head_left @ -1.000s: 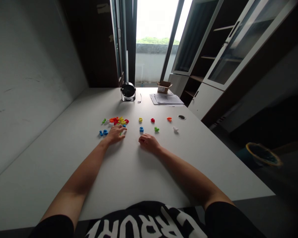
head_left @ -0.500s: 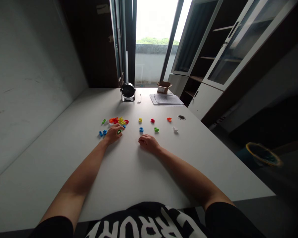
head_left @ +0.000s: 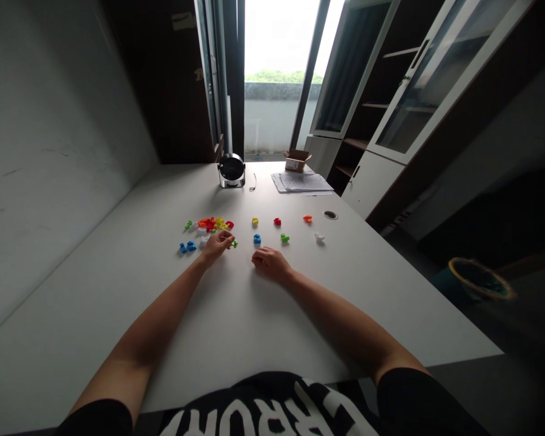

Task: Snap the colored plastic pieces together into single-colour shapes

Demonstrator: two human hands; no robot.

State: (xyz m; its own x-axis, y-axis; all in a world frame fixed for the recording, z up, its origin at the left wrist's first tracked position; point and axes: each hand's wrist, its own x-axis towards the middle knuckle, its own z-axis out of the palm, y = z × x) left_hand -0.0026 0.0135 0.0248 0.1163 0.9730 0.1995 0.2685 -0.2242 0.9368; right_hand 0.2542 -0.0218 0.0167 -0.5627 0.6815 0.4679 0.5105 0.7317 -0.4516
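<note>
Six small plastic pieces (head_left: 257,238) lay spaced apart in two rows on the white worktop (head_left: 358,290): yellow, red and orange in the far row, blue, green and white in the near row. To their left sat a dense heap of mixed plastic pieces (head_left: 211,225) in orange, red, yellow, white and green, with two blue pieces (head_left: 186,247) just off its near left edge.

The left hand (head_left: 215,246) lay just near the heap, its fingers reaching right towards a small green piece (head_left: 234,244). That piece sat right at the fingertips, between the heap and the near row. I could not tell whether the fingers were gripping it or only beside it. A white piece (head_left: 203,241) lay just beyond the back of the hand.

The right hand (head_left: 271,263) rested on the worktop with its fingers loosely curled and nothing visible in them. It lay just near the blue piece of the near row, without touching it.

Farther off stood a black and silver desk fan (head_left: 231,170), with a small cardboard box (head_left: 297,160) and a stack of papers (head_left: 302,182) to its right. A round cable grommet (head_left: 330,215) was set into the worktop beyond the orange piece.
</note>
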